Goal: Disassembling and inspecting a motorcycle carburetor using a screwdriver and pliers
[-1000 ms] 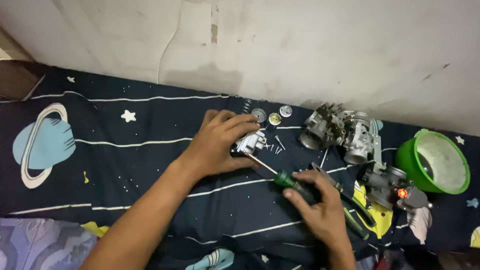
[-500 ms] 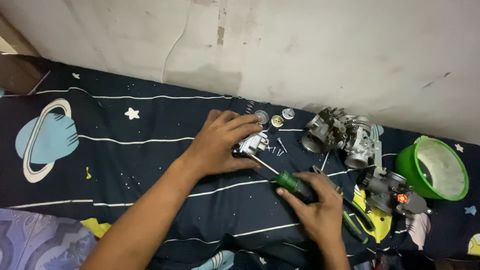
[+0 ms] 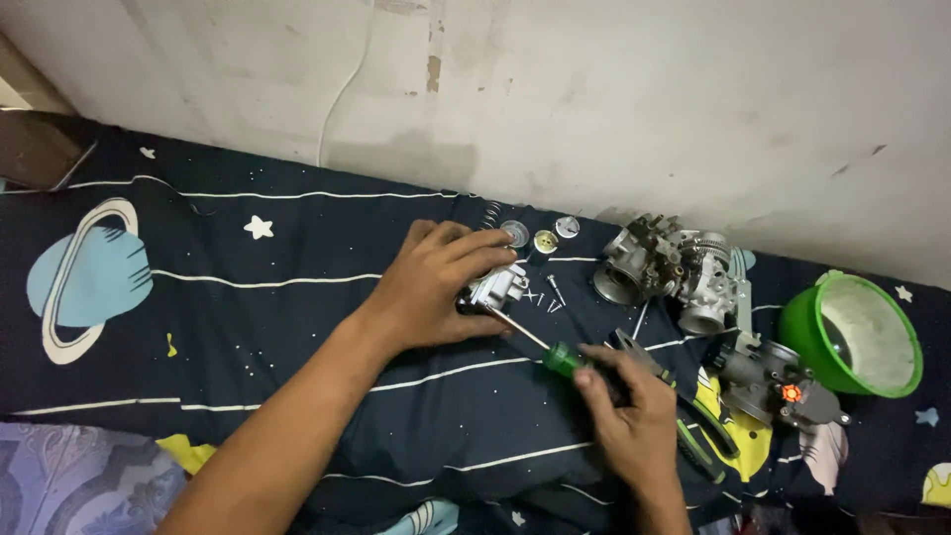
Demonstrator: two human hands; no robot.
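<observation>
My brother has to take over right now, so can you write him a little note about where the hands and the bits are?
Left hand: pressing a small metal part down on the sheet.
Right hand: gripping a green-handled screwdriver, tip at that part.
Nearby: loose screws, three round caps, a spring, two carburetor bodies, pliers, a green bowl.
Done: some screws already lie loose.
Left: screwdriver is on the part; how many screws remain is hidden.

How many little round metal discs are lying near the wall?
3, in a row just beyond the left hand: a grey disc, a yellowish disc and a silvery disc. The hand may hide more.
</observation>
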